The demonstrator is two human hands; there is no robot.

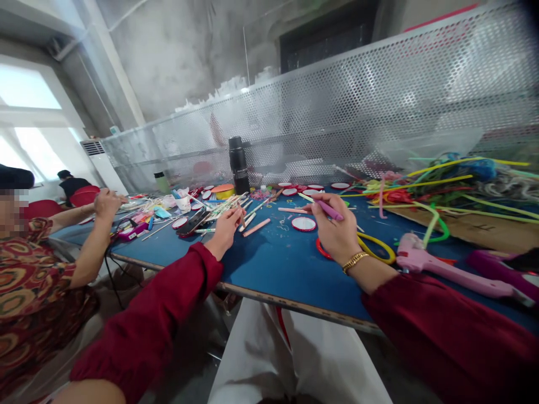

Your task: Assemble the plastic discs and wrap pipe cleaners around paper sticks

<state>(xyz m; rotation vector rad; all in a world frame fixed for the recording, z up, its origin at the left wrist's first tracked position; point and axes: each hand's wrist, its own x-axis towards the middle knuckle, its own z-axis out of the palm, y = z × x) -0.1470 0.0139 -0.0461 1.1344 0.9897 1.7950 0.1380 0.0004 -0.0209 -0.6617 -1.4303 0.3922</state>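
Note:
My right hand (337, 227), with a gold bracelet at the wrist, is raised over the blue table and closed around a purple pen-like stick (331, 210). A pale green tip points left beyond its fingers. My left hand (226, 231) is closed in a pinch at the edge of a pile of striped paper sticks (227, 206). A thin tan stick (242, 220) shows at its fingertips. Just right of it lies a pink stick (256, 227). Between my hands is a round white disc with a red rim (304, 224). Yellow-handled scissors (379, 247) lie partly behind my right wrist.
A pink glue gun (450, 266) lies at right, before a heap of coloured pipe cleaners (455, 185) on cardboard (497, 230). A black bottle (239, 165) stands behind the sticks. A phone (192, 223) lies left. Another person's hands (107, 203) work at far left.

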